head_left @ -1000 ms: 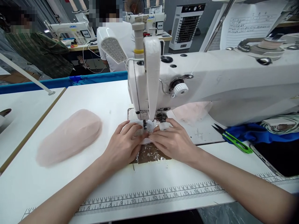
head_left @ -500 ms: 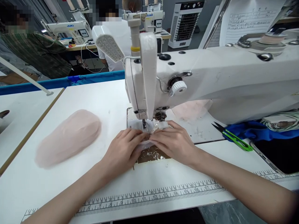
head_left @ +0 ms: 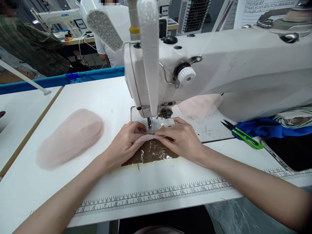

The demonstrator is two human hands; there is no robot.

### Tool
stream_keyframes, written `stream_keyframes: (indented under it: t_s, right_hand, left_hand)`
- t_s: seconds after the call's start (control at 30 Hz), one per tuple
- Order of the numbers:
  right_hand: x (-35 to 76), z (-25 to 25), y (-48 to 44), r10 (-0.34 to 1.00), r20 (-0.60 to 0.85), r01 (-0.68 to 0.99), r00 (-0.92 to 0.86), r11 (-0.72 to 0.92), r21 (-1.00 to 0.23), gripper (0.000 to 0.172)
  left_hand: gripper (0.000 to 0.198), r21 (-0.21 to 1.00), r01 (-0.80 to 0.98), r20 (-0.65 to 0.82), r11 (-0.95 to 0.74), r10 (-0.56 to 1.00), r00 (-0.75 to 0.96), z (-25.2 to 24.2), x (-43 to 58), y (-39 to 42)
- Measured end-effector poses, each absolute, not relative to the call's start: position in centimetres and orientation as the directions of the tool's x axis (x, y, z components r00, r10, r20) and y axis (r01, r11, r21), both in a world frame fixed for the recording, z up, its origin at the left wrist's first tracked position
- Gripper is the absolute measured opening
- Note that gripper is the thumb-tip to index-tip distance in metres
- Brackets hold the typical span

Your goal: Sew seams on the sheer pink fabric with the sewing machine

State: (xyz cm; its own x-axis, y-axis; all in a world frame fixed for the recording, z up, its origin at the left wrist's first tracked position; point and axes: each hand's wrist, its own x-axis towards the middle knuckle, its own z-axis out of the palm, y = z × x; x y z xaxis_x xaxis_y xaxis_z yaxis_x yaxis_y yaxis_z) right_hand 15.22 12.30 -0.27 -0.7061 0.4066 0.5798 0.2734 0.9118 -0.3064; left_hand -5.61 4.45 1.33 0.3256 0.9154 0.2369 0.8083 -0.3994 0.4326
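Left hand (head_left: 123,141) and right hand (head_left: 185,139), half-closed, are pinching sheer fabric (head_left: 145,138) — ideally keeping it flat near the presser foot (head_left: 149,123).

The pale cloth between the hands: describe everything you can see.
The pale cloth is thin, pinkish white and looks sheer. Its near edge is a narrow, slightly arched strip running from the left hand to the right hand, which cover its ends. It sits in front of the presser foot; a shiny brown patch shows nearer. Whether it runs beneath the foot is unclear.
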Motion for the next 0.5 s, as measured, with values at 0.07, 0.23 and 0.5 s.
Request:
stream_keyframes:
  t_s: [0.07, 0.23, 0.5]
  right_hand:
    - [15.4, -0.1, 11.9, 0.342, 0.581, 0.241, -0.739, 0.939, -0.246, 0.014]
    - [15.6, 0.0, 11.1, 0.247, 0.592, 0.227, -0.767, 0.968, -0.11, 0.023]
    - [15.6, -0.4, 11.1, 0.24, 0.603, 0.229, -0.761, 0.969, -0.097, 0.021]
  left_hand:
    - [0.028, 0.22, 0.847, 0.308, -0.484, 0.858, 0.411, 1.3, -5.3, 3.8]
    - [0.03, -0.139, 0.849, 0.362, -0.509, 0.772, 0.522, 1.3, -4.0, 1.9]
    - [0.032, -0.146, 0.86, 0.344, -0.49, 0.79, 0.508, 1.3, -3.8, 1.7]
